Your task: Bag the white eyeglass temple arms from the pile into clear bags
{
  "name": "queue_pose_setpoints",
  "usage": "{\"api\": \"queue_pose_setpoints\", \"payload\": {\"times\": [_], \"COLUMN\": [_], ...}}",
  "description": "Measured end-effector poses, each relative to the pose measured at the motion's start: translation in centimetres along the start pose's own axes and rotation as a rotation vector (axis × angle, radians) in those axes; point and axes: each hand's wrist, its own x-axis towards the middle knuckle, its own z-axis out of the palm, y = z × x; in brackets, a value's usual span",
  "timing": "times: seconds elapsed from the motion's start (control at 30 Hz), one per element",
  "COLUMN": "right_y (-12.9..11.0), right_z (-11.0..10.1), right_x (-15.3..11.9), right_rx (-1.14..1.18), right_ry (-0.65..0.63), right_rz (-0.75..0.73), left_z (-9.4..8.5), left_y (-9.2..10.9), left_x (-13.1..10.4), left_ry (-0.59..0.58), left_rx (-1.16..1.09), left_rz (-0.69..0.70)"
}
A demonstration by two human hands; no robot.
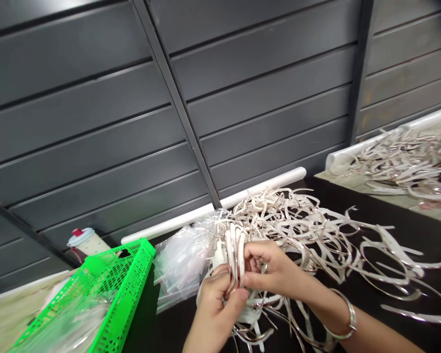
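On the worktop [145, 316] we clamp one gathered bunch of strips [234, 245] in left hand [216, 296] and right hand [270, 267], a large heap [294, 223] left loose

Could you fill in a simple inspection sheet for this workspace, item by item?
Surface: black tabletop, partly covered.
Job's things: a bunch of curved strips in hand; a tangled pile of strips beyond.
Clutter: clear plastic bags left of the pile; green basket holding bagged contents; lidded cup behind it.
Hands: left hand grips the bunch; right hand is at its right side, grip unclear.
Cables: nothing seen.
Surroundings: grey panelled wall; white tubes along its foot; another strip pile at right.
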Motion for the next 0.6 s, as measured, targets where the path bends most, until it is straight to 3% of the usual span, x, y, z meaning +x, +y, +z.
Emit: {"api": "queue_pose_setpoints", "payload": {"times": [0.1,0.2,0.6], "right_y": [0.06,0.10,-0.54], "right_z": [0.43,0.53,0.67], "right_x": [0.13,0.36,0.52], "right_rx": [-0.161,-0.192,0.285], "right_ry": [0.093,0.106,0.025], "right_rz": [-0.017,-0.016,0.114], "left_z": [0.33,0.51,0.60], "left_y": [0.00,-0.04,0.15], "left_x": [0.10,0.02,-0.08], "left_ry": [0.017,0.008,0.056], "left_rx": [0.156,0.230,-0.016], "left_rz": [0.033,0.032,-0.114]}}
